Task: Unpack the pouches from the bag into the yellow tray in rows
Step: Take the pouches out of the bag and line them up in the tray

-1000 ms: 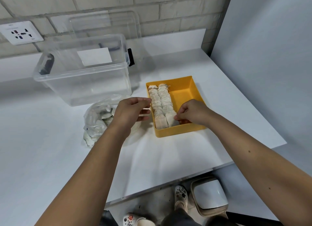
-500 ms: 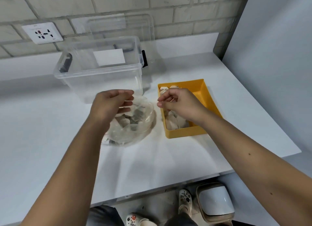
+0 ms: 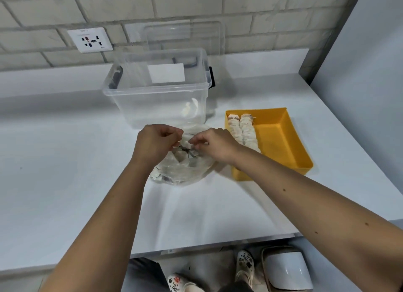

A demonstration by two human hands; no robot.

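In the upper left of the frame a white wall socket (image 3: 89, 39) is sitting in the pale brick. Right of it, a clear hard-plastic box (image 3: 157, 95) with a white label is standing on the smooth white surface (image 3: 65, 160), and its see-through lid (image 3: 185, 36) is leaning on the wall behind.

At the centre, the left hand (image 3: 152, 143) is curling its fingers and pinching the left edge of the bag (image 3: 183, 171). The bag is thin, crinkly clear film, slumping in a soft mound just in front of the box. More pouches are showing dimly through it. The right hand (image 3: 216, 145) is pinching the opposite edge of the mouth, as far as I can tell, so both hands are pulling it open.

That is the change. A second ago the right hand was down in the tray, at the near end of the second row, with the left hand close by. Now both have come back to the bag. I judge one pouch has just been set down and the next fetch is beginning.

Right of the hands, the pouches (image 3: 242, 130) are lying in two tight overlapping rows, small, pale and papery. They are filling the left part of the yellow tray (image 3: 283, 143), a shallow, stiff, rectangular tray. Its right part is bare, so rows are still to come.
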